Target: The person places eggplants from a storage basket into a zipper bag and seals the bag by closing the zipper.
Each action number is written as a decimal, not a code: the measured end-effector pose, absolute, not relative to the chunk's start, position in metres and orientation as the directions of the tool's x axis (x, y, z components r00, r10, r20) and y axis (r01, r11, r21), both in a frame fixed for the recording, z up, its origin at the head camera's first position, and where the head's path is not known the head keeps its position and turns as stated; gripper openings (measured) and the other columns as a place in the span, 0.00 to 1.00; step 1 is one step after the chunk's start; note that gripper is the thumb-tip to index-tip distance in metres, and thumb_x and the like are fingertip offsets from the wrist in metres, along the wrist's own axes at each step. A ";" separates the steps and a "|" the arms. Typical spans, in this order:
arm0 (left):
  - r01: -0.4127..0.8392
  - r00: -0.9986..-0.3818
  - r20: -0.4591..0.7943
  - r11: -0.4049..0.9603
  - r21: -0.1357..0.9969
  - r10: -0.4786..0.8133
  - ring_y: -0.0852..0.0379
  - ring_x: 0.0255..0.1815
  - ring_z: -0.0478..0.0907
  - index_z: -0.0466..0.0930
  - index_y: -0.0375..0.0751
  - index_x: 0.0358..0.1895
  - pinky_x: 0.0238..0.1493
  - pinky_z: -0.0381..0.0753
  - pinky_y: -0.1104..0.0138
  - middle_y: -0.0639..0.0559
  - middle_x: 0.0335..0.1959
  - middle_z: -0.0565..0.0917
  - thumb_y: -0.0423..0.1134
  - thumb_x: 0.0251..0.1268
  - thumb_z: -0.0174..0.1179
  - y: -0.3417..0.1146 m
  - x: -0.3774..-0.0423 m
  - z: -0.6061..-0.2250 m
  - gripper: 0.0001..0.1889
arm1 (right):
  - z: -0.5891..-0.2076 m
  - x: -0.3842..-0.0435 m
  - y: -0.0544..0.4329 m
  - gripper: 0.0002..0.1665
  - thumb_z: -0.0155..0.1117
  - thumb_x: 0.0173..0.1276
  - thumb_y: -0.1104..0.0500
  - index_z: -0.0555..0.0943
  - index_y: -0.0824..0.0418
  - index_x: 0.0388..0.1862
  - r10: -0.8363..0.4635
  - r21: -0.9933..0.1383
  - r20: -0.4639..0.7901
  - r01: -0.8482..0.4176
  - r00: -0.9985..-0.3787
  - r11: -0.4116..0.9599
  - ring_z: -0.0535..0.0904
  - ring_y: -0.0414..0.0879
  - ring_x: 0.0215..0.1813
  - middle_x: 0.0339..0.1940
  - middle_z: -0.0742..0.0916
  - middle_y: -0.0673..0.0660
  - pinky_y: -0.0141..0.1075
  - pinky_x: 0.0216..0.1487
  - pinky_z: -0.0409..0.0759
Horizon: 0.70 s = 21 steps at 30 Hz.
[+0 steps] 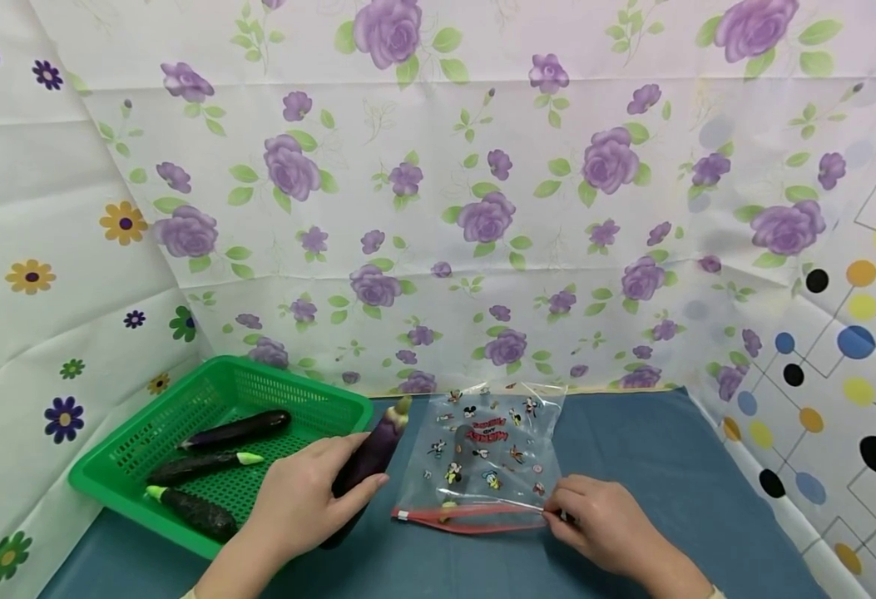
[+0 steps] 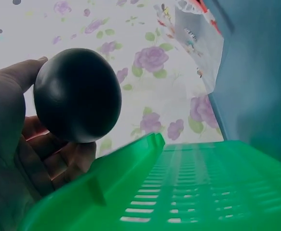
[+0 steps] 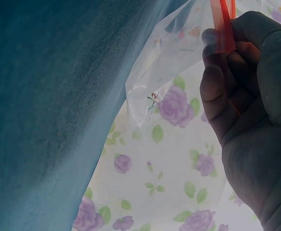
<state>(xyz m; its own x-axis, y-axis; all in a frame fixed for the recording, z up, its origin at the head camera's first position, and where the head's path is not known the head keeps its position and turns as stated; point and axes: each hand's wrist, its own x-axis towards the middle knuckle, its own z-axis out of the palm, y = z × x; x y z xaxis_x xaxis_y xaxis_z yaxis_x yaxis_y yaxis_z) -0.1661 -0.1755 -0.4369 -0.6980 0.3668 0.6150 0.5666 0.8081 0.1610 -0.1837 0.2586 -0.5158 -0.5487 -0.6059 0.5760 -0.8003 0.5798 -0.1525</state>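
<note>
My left hand [image 1: 310,491] grips a dark purple eggplant [image 1: 370,457], its pale green stem end tilted up and away. In the left wrist view, the rounded dark end of the eggplant [image 2: 77,96] faces the camera, thumb and fingers around it. A clear zip bag [image 1: 497,449] with cartoon prints and a red zip edge lies on the blue cloth. Fingers and thumb of my right hand [image 1: 602,520] pinch the right end of the red edge [image 3: 223,29]. Through the bag shows a dark, long vegetable [image 1: 463,453] with a pale tip near the opening.
At the left stands a green plastic basket [image 1: 131,516] holding another eggplant [image 1: 237,429] and two dark, bumpy cucumbers with light green tips, one cucumber [image 1: 196,514] near the front. Flowered cloth walls [image 1: 438,208] rise behind and at the sides of the blue tabletop [image 1: 632,449].
</note>
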 end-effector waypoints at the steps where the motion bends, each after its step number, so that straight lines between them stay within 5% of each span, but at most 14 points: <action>1: 0.568 -0.701 0.610 0.807 0.164 0.369 0.52 0.49 0.93 0.90 0.43 0.65 0.37 0.91 0.59 0.48 0.54 0.94 0.56 0.68 0.79 -0.175 -0.166 -0.438 0.29 | -0.516 -0.184 0.258 0.16 0.84 0.65 0.64 0.87 0.43 0.38 -0.606 -0.153 0.576 -0.801 -0.548 0.579 0.74 0.25 0.33 0.35 0.84 0.35 0.20 0.31 0.72; 21: 0.606 -0.732 0.523 0.768 0.206 0.437 0.58 0.44 0.91 0.90 0.49 0.64 0.35 0.88 0.62 0.54 0.52 0.93 0.63 0.76 0.71 -0.155 -0.165 -0.452 0.26 | -0.512 -0.183 0.259 0.15 0.84 0.65 0.64 0.87 0.44 0.37 -0.617 -0.146 0.559 -0.798 -0.554 0.585 0.72 0.24 0.32 0.35 0.83 0.36 0.20 0.31 0.70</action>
<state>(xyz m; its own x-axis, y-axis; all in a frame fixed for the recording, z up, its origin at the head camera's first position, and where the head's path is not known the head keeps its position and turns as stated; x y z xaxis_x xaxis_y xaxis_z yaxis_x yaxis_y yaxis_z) -0.1646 -0.1552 -0.4524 -0.7316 0.4372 0.5230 0.6063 0.7681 0.2059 -0.1831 0.2588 -0.5123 -0.5542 -0.6169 0.5589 -0.7980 0.5846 -0.1462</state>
